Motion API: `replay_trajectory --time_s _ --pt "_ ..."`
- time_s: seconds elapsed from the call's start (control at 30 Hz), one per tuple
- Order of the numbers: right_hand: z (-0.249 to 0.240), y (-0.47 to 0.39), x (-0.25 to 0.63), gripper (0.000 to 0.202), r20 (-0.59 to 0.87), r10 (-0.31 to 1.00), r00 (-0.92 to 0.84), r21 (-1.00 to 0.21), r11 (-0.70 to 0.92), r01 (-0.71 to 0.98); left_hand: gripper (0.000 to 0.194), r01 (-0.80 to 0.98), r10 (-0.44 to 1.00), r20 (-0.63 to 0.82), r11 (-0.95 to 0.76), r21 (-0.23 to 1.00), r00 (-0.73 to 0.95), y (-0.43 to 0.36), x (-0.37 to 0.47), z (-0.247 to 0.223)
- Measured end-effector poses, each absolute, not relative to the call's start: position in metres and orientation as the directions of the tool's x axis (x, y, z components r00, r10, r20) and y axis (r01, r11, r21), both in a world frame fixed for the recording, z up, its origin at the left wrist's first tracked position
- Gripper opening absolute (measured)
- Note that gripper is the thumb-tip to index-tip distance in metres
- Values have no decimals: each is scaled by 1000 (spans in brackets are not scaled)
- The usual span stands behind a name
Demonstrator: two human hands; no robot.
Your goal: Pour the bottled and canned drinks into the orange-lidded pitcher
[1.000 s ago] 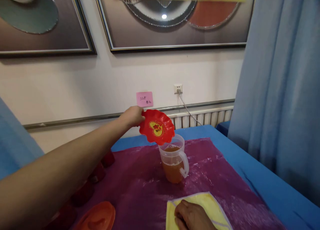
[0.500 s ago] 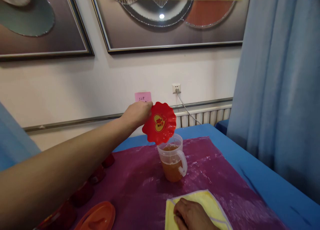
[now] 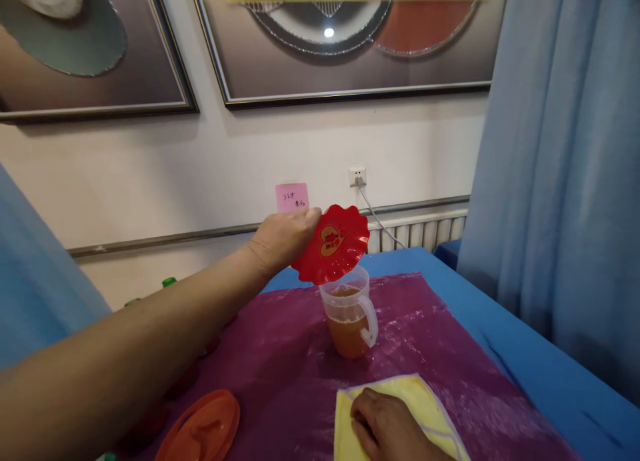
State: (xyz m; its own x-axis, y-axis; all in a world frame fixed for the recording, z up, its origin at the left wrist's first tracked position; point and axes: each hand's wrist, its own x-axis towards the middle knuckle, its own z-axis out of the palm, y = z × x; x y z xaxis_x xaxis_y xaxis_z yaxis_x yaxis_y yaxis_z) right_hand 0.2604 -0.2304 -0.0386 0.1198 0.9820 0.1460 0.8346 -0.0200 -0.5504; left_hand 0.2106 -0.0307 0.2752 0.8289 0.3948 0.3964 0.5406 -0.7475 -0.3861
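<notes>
My left hand (image 3: 290, 234) grips the left edge of a red plate (image 3: 345, 247) with a wavy rim and a yellow heart print. The plate is tilted over the mouth of a clear plastic jug (image 3: 347, 314), its wet lower edge close to the jug's rim. Amber liquid with some foam fills part of the jug, whose handle faces right. Nearer to me, my right hand (image 3: 387, 421) has its fingers curled on a yellow cloth (image 3: 415, 391) lying flat. An orange-red lid (image 3: 203, 427) lies at the lower left.
A shiny purple sheet (image 3: 280, 361) covers part of the blue table (image 3: 505, 341). Dark red containers are partly hidden under my left forearm, near green caps (image 3: 169, 282). Blue curtains (image 3: 560, 154) hang at the right; a radiator (image 3: 430, 231) stands behind the table.
The red plate has moved slightly right and its tilt has changed over the jug. My view has shifted a little, and green caps now show beyond my left forearm.
</notes>
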Motion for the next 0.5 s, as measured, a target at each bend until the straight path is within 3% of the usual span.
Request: replay_trajectory --time_s 0.1,0.27,0.5 --pt "-41 -231 261 17 171 979 115 -553 -1 833 29 594 447 431 -744 -307 783 -22 206 269" --pt "-39 -234 259 15 174 976 130 -530 -18 848 34 779 700 454 -627 21 551 16 178 253" --pt "-29 -240 255 16 103 984 142 -542 -64 838 23 926 949 132 -310 213 288 60 86 157"
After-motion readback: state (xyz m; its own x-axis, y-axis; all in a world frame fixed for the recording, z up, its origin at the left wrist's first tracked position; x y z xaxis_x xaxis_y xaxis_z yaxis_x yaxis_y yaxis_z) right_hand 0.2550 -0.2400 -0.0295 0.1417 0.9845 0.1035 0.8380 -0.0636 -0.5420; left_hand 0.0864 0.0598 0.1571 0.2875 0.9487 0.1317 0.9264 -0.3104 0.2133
